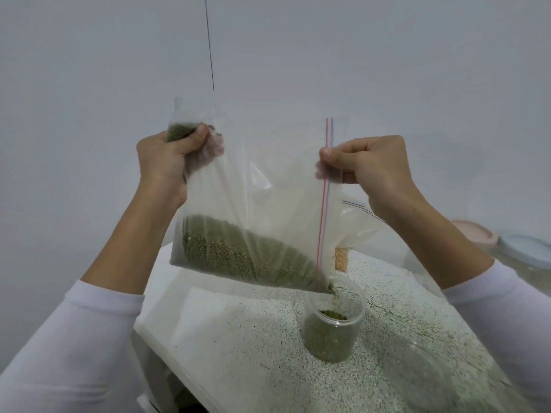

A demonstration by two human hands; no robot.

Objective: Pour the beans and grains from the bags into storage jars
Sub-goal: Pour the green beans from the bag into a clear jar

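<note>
Two hands hold a clear zip bag (pixel 253 186) tilted above the speckled counter (pixel 238 329), and the pour is under way, I judge. Left hand (pixel 167 162) clenches the bag's bunched bottom corner, high at the left. Right hand (pixel 366 162) pinches the zip edge between thumb and fingers. Green beans (pixel 238 254) pool low in the bag, below both grips, and spill from its lowest corner into an open jar (pixel 334 320), roughly half full. Next comes lifting the left corner further, keeping the mouth over the rim. Another bag (pixel 363 228) lies beyond.
</note>
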